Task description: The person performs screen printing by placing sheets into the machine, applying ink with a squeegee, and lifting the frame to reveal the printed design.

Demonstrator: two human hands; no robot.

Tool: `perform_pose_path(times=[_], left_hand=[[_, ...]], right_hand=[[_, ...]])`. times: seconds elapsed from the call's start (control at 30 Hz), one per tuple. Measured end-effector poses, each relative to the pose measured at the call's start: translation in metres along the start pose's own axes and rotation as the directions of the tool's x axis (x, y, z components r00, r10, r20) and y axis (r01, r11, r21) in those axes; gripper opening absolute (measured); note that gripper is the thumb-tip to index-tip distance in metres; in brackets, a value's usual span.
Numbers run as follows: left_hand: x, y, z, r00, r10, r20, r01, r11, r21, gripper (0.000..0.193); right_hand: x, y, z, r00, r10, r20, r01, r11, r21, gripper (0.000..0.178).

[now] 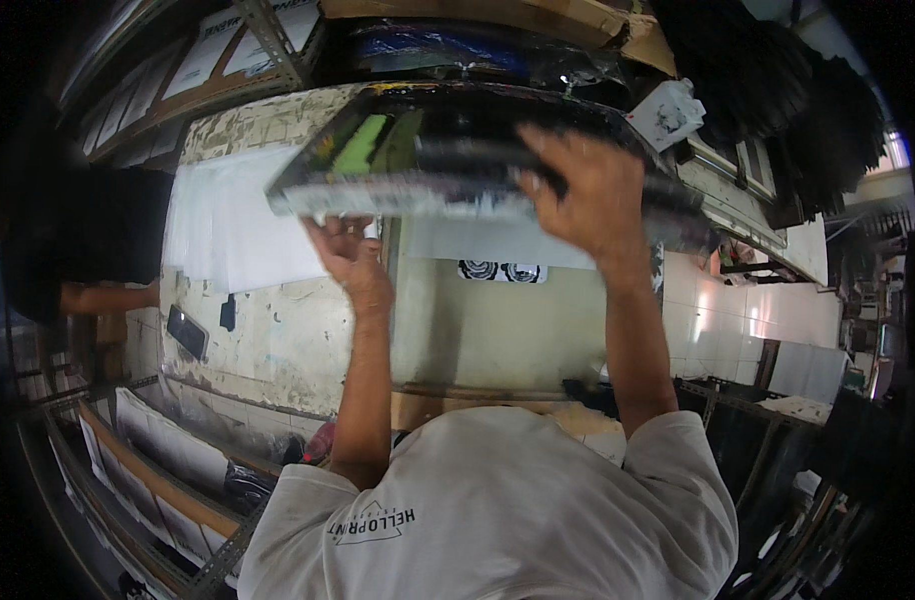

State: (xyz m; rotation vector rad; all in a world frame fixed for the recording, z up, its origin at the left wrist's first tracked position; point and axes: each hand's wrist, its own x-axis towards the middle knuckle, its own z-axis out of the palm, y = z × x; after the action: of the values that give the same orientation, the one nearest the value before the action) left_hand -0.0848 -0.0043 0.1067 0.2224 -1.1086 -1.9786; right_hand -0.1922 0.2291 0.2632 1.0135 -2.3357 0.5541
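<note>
A screen printing frame (pixel 318 193) with paint-stained edges is tilted, its near side raised over the table. At its near left edge my left hand (pixel 350 262) is turned palm up, with bent fingers against the rim. Over the right part of the frame, my right hand (pixel 593 195) is blurred, its fingers about a dark squeegee (pixel 468 150) that lies across the screen. Bright green ink (pixel 361 145) streaks the left of the mesh. Below the frame, a white sheet with round black designs (pixel 503 271) shows partly on the pale printing board (pixel 518 335).
White sheets (pixel 228 215) and a phone (pixel 188 332) lie on the table's left side. Another person's arm (pixel 108 297) reaches in at the far left. A white jug (pixel 668 115) stands behind right. Racks (pixel 158 465) border the workplace.
</note>
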Motion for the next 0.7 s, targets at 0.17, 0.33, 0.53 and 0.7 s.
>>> perform_pose_path(times=[0.17, 0.33, 0.53, 0.7], left_hand=[[-0.027, 0.031, -0.055, 0.966, -0.252, -0.057, 0.256, 0.911, 0.324, 0.097], [-0.059, 0.003, -0.109, 0.981, -0.187, -0.05, 0.168, 0.694, 0.7, 0.095], [-0.064, -0.009, -0.132, 0.994, -0.039, 0.104, -0.086, 0.325, 0.942, 0.099], [-0.064, -0.01, -0.133, 0.991, -0.002, 0.136, -0.129, 0.319, 0.939, 0.101]], right_hand=[[-0.071, -0.023, 0.025, 0.984, 0.132, 0.116, -0.155, 0.963, 0.219, 0.037], [-0.104, -0.01, 0.071, 0.799, 0.274, 0.535, -0.487, 0.817, 0.309, 0.04], [-0.131, -0.013, 0.107, 0.751, 0.194, 0.631, -0.264, 0.964, 0.019, 0.071], [-0.11, 0.025, 0.148, 0.85, 0.192, 0.491, -0.258, 0.964, 0.07, 0.069]])
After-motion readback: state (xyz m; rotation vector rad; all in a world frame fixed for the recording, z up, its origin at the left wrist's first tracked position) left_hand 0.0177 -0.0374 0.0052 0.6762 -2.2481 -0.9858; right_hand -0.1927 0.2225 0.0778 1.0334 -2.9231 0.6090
